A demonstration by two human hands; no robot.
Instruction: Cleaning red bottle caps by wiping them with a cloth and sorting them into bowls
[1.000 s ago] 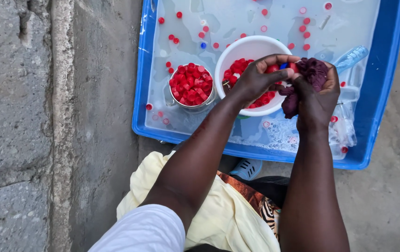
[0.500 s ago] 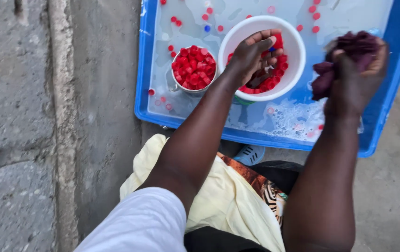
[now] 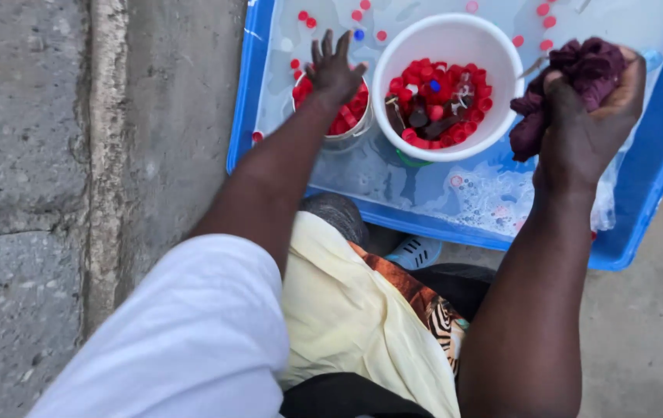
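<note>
Grey concrete ground (image 3: 30, 193) lying at nine o'clock; a grey-blue shoe (image 3: 416, 251) showing at centre; loose red caps (image 3: 305, 18) floating at twelve.

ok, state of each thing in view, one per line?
left hand: open, fingers spread, over the small metal cup
right hand: shut on the dark maroon cloth
dark maroon cloth: bunched up, held above the tub
small metal cup: upright, full of red caps
white bowl: upright, part full of mostly red caps
blue tub: holds soapy water, loose caps floating
</note>
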